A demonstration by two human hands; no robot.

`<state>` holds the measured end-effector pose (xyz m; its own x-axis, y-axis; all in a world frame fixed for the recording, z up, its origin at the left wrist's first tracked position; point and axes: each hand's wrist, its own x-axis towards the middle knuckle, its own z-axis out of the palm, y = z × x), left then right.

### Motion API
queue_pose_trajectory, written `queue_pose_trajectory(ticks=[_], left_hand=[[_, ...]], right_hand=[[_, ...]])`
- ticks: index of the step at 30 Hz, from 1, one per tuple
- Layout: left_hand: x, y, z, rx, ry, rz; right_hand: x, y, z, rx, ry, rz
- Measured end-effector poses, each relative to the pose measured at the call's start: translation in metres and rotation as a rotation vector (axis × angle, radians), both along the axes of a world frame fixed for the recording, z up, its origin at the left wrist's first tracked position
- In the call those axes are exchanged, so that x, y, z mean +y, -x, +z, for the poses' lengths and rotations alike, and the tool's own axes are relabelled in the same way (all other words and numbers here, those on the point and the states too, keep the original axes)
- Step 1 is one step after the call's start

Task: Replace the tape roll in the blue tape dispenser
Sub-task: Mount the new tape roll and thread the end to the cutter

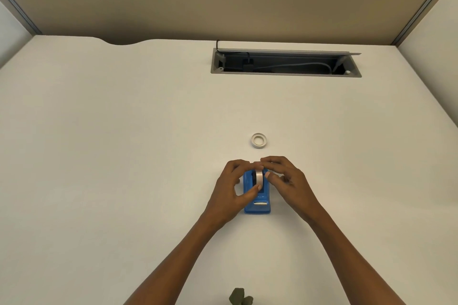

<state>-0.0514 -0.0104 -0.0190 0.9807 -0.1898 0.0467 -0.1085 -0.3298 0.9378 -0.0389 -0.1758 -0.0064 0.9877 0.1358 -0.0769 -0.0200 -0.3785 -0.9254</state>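
The blue tape dispenser stands on the white desk, its cutter end toward me. A translucent tape roll sits upright in its cradle on a dark hub. My left hand grips the roll from the left, thumb on its near rim. My right hand pinches the roll from the right and over its top. Both hands hide the dispenser's far end. A second, thin whitish ring of tape lies flat on the desk just beyond the hands.
An open grey cable tray with wires is recessed in the white desk at the back right. Beige partition walls surround the desk. A small dark green object shows at the bottom edge.
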Motion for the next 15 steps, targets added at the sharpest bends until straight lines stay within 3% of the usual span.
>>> queue_pose_trajectory(ticks=[8, 15], left_hand=[[0.0023, -0.0016, -0.0015, 0.028, -0.001, -0.018], [0.0022, -0.0026, -0.0015, 0.046, 0.016, -0.022]], right_hand=[[-0.0014, 0.0009, 0.0014, 0.032, -0.065, 0.013], [-0.0024, 0.0049, 0.0023, -0.12, 0.003, 0.028]])
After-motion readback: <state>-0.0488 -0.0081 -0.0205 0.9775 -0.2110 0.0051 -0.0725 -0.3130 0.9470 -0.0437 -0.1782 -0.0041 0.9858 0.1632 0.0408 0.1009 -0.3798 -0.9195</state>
